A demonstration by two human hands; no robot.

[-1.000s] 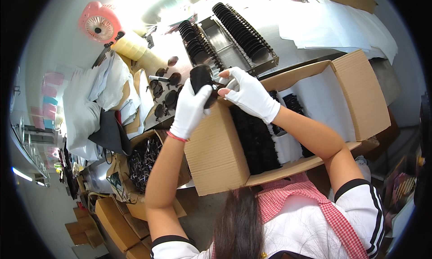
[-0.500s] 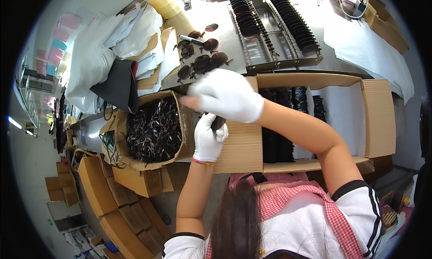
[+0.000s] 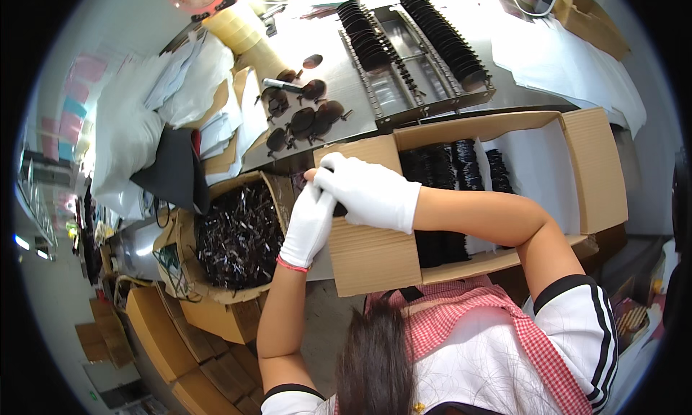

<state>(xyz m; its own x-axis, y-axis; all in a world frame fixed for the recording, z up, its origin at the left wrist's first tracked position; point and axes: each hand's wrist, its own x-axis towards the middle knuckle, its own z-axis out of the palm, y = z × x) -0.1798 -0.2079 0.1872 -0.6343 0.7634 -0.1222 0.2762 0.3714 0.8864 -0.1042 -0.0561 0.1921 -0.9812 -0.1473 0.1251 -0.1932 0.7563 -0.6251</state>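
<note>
Overlap: white-gloved right hand (image 3: 371, 193) over white-gloved left hand (image 3: 310, 219).
Grip: hidden, I can't tell.
Alongside: open brown rectangular cardboard carton (image 3: 376, 262), probably for easy reach.

Right fingers (image 3: 334, 162) now against left fingers (image 3: 321, 188)

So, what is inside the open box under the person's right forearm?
Packed rows of black pieces are visible, with a white sheet toward the right side. The right forearm covers part of the rows; what lies beneath them cannot be seen.
</note>
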